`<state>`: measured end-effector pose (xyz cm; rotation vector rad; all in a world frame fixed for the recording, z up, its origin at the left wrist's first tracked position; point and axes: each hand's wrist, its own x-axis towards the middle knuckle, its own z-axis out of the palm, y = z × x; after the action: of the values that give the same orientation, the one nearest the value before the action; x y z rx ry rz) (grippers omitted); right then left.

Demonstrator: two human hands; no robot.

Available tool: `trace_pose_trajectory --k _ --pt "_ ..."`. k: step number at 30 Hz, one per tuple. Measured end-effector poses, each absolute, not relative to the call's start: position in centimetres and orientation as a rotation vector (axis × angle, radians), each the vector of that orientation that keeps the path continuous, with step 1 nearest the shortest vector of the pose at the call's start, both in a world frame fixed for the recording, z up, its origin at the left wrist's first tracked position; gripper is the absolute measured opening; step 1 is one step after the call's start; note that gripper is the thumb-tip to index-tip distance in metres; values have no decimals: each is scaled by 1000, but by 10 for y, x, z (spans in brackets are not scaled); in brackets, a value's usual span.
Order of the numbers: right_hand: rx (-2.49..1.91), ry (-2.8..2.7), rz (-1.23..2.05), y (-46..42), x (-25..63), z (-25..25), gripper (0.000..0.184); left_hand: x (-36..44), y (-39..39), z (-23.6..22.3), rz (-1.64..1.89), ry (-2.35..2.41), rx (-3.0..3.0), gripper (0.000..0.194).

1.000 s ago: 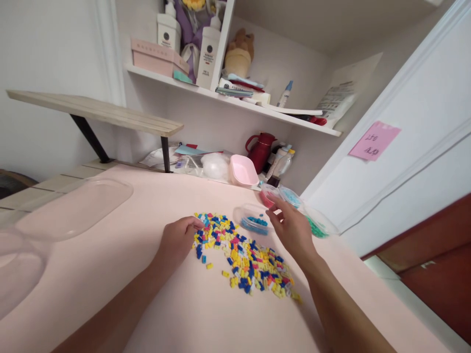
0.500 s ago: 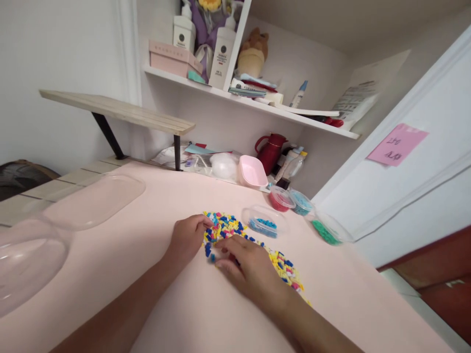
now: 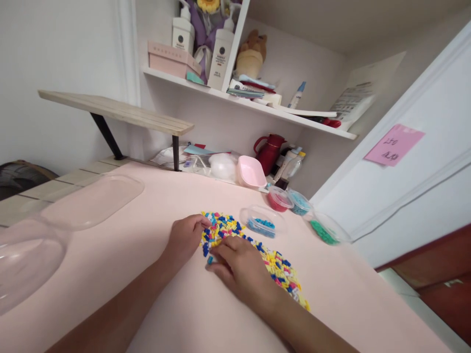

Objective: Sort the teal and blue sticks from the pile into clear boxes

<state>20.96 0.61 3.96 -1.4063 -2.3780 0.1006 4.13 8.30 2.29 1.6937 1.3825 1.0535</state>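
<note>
A spread of tiny mixed plastic pieces, yellow, dark blue, white, pink and light blue, lies on the pink tabletop. My left hand rests at its left edge, fingers curled together over the pieces; whatever they hold is hidden. My right hand is over the near side of the pile, thumb and forefinger apart. A single light blue piece lies at the tips of that thumb and forefinger, just off the pile. Behind the pile, a clear tub contains blue pieces.
Tubs of red pieces, light blue pieces and green pieces line the right back. A pink bowl and red jug stand behind. Clear plastic lids lie left. A small wooden shelf overhangs the back left.
My right hand has shifted left, bringing thumb and forefinger closer around the loose light blue piece. My left hand stays at the pile's left edge.
</note>
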Motion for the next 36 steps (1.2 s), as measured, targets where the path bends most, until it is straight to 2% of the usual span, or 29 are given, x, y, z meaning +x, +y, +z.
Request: trace_pose_trajectory --k 2,8,15,21,28,34,36 --pt "-1416 -2389 31 6 207 38 18 41 84 22 1051 1381 1701 31" --pt "-1298 -2309 -37 14 221 45 6 40 83 22 1082 1367 1657 32" --pt "-1346 -1797 -223 35 292 78 17 37 86 29 1295 1424 1472 27" --pt "-1589 -1729 -361 49 331 67 28 35 87 31 1282 1460 1442 25" --pt "-1284 -2040 -77 29 273 71 30 38 85 31 1246 1423 1509 27" --pt "-1242 -2459 93 16 233 53 59 38 85 26 1106 1358 1660 29" --pt "-1235 -2551 162 17 232 49 60 38 85 25 1079 1355 1683 30"
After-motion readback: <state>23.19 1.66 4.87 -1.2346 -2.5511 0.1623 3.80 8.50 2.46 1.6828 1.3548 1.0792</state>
